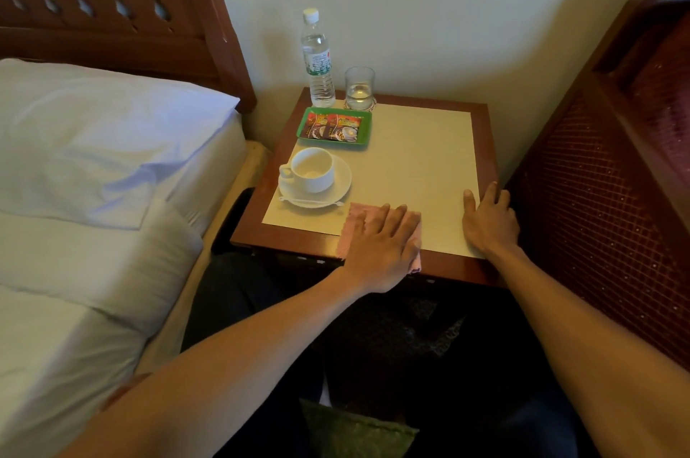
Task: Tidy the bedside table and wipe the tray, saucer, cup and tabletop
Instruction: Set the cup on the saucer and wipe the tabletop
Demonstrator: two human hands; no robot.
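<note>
**Left hand flat on the pink cloth at the table's near edge**

Your left hand (381,244) lies palm down on the pink cloth (353,222). Its fingers are straight and close together, pressing the cloth against the top of the bedside table (422,158) rather than pinching it. The cloth sits at the near edge of the table, and one corner hangs over the wooden border.

Your right hand (489,218) rests flat on the near right corner of the table. Its fingers are loosely spread and hold nothing, and they reach to the right border.

Just left of the cloth, the white cup (311,170) stands upright on its saucer (341,181) with the handle turned toward the bed (56,308). A white stirrer (313,201) lies across the saucer's near rim.

Behind the cup is the green tray (364,129), which holds two sachets (332,126) side by side. At the back left corner, against the wall, the water bottle (317,61) stands capped. Beside it is a glass (359,87), part full, on a coaster (370,105).

A white pillow (93,143) lies on the bed to your left.
</note>
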